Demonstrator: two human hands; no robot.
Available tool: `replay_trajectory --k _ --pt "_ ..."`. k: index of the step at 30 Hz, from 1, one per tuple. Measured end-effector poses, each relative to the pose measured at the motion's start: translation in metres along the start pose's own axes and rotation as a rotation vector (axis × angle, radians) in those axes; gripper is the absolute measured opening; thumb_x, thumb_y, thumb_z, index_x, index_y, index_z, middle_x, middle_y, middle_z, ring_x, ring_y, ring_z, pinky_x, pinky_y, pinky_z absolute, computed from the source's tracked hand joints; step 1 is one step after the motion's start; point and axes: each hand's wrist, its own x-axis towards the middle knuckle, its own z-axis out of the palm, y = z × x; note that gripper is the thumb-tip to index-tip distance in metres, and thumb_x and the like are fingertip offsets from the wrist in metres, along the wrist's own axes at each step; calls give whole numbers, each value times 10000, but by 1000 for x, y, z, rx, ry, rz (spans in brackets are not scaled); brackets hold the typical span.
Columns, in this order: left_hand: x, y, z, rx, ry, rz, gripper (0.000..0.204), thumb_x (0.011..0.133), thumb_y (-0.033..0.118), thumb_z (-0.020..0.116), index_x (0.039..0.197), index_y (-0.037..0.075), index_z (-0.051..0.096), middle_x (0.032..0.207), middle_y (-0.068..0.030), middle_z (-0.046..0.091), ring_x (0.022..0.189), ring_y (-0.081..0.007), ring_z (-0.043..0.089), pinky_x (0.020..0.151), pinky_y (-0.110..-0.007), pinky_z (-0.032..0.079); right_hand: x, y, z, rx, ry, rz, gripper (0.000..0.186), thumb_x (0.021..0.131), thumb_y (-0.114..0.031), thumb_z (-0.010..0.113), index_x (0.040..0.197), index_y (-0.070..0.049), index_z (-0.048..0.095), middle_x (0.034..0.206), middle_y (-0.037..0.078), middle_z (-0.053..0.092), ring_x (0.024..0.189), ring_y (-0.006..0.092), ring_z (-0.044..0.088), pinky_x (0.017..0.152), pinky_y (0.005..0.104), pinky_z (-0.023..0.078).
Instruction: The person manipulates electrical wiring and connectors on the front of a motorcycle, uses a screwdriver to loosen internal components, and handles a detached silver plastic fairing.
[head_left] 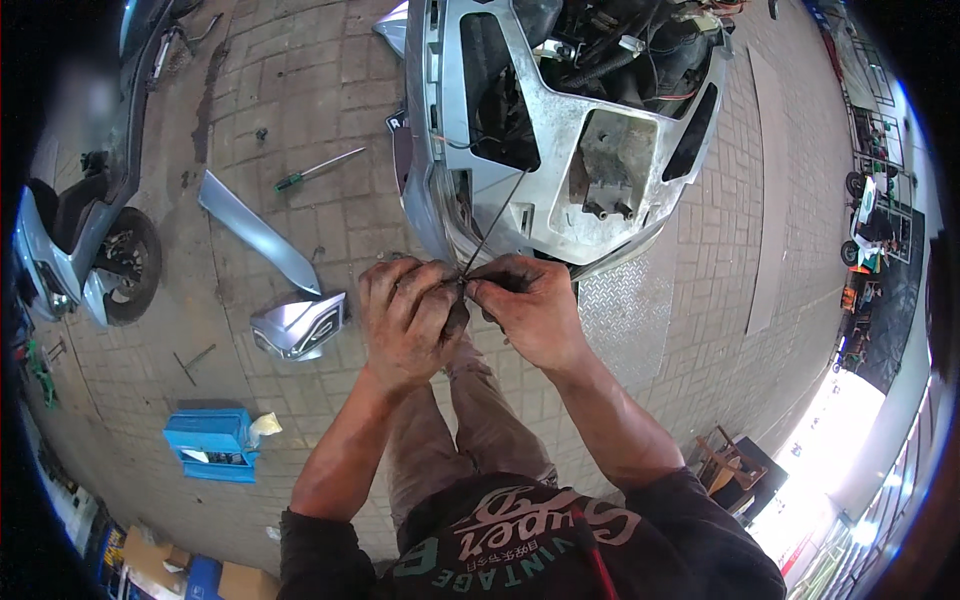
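Observation:
My left hand [415, 315] and my right hand [530, 312] meet in front of my legs, fingers closed and fingertips nearly touching. Between them they pinch a thin dark wire [494, 228], which slants up and away to the right. Its far end reaches the pale grey body of a partly stripped vehicle [550, 185], which looks like a scooter. The wire's near end is hidden by my fingers. Both hands are smeared with dark grime. Open holes in the body show cables and dark parts [600, 60] at the far side.
Left on the brick floor lie a green-handled screwdriver [290, 181], a long silver panel [258, 232], a smaller silver cover [300, 328] and a T-handle wrench [196, 363]. A blue toolbox [207, 432] sits nearer. Another scooter [85, 240] stands far left; a tread plate [630, 310] lies right.

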Motion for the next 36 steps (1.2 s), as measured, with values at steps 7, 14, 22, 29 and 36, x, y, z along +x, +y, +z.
replay_trajectory --k 7,14,22,29,36 --pt "-7 7 6 -81 -24 -199 292 608 35 696 866 48 560 1025 -89 580 963 -333 532 817 -429 432 -2 10 8 317 23 103 127 825 -32 615 930 38 613 647 -8 540 485 32 403 410 199 292" --pt "-2 10 3 -123 15 -288 293 617 39 697 881 30 570 948 -113 609 902 -329 569 788 -393 466 1 9 13 693 5 259 172 836 -59 614 989 20 601 684 -5 553 489 51 417 420 206 307" --pt "5 28 5 -679 127 -962 140 771 6 637 890 1 564 804 -59 643 695 -109 580 644 -251 476 0 25 16 620 -45 183 150 837 -59 623 975 1 628 726 0 588 518 49 450 440 202 334" --pt "10 31 -1 -461 35 -813 131 799 10 625 917 -7 570 816 -54 638 718 -97 571 654 -235 466 -2 19 11 467 -18 156 142 821 -55 632 922 44 621 797 49 641 702 93 563 619 249 462" --pt "24 21 -5 -614 -124 -849 125 826 44 605 937 -3 573 803 -50 622 736 -109 562 673 -259 459 -9 23 17 -119 305 -347 153 753 -64 652 859 13 573 764 130 600 682 234 595 622 309 472"
